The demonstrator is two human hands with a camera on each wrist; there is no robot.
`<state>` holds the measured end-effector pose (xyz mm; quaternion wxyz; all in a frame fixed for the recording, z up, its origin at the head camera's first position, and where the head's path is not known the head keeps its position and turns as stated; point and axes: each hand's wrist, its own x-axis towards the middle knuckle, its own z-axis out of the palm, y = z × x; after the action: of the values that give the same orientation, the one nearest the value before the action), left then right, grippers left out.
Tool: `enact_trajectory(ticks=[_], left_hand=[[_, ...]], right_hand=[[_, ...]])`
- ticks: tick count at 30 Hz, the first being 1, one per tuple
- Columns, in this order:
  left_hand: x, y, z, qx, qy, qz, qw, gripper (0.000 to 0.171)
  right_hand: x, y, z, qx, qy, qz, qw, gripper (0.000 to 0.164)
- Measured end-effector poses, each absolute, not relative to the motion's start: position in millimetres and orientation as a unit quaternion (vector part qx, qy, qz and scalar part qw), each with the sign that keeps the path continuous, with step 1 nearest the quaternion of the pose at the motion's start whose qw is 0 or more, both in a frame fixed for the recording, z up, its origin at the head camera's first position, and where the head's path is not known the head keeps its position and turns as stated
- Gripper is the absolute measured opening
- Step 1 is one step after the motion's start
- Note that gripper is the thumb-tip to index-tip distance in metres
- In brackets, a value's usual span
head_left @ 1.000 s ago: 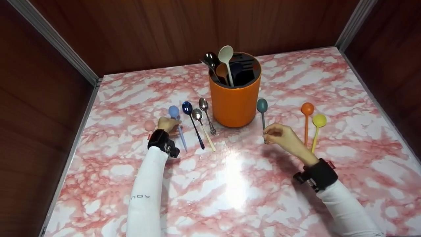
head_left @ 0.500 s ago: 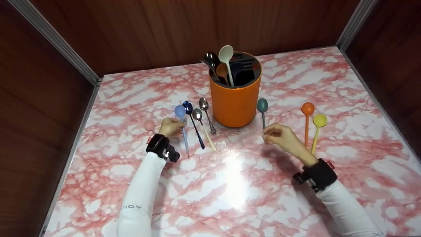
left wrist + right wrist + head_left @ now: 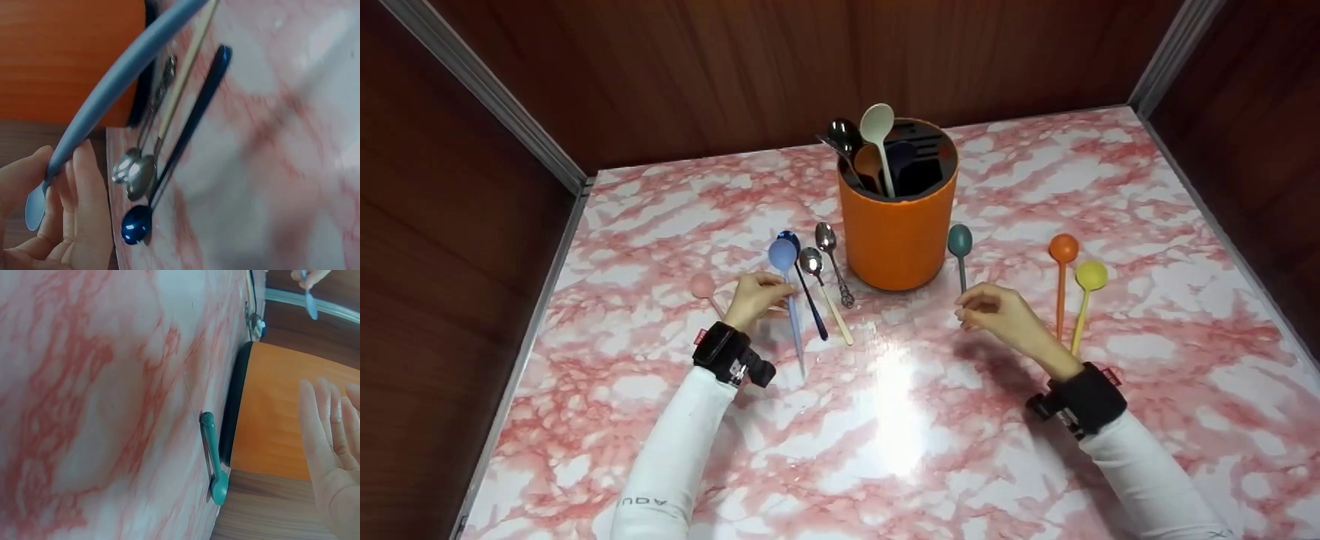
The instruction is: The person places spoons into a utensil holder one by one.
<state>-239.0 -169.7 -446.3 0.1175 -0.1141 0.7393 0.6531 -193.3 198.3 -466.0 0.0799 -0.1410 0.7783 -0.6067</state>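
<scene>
My left hand [image 3: 757,298] pinches the handle of a light blue spoon [image 3: 782,256] just below its bowl, thumb against fingers. In the left wrist view, the long blue handle [image 3: 112,84] slants up over the table. My right hand [image 3: 994,309] hovers near the lower end of a teal spoon [image 3: 960,240]. That spoon lies on the table, apart from the right hand's relaxed fingers, as the right wrist view shows. Just right of the light blue spoon lie a shiny dark blue spoon [image 3: 136,224], a silver spoon with a cream handle [image 3: 812,261] and an ornate silver spoon [image 3: 826,237].
An orange utensil holder [image 3: 894,240] stands at the back middle, with several spoons upright in it, a cream spoon [image 3: 877,124] among them. A pink spoon [image 3: 703,285] lies left. Orange [image 3: 1063,248] and yellow spoons [image 3: 1090,276] lie right. Wood panels [image 3: 697,75] enclose the table.
My left hand has lifted the light blue spoon and carried it a little right and toward me; its bowl now overlaps the dark blue spoon in the head view. The right hand has barely moved.
</scene>
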Motion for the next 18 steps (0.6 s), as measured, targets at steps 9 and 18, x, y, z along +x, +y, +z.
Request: enact_trajectory(ticks=[9, 18], left_hand=[[-224, -153, -436, -0.1, 0.719, 0.68, 0.102, 0.015], [-212, -137, -433, -0.089, 0.68, 0.725, 0.059, 0.011]], right_hand=[[-194, 195, -467, -0.143, 0.764, -0.621, 0.098, 0.024], [-195, 189, -466, -0.148, 0.762, -0.623, 0.102, 0.024]])
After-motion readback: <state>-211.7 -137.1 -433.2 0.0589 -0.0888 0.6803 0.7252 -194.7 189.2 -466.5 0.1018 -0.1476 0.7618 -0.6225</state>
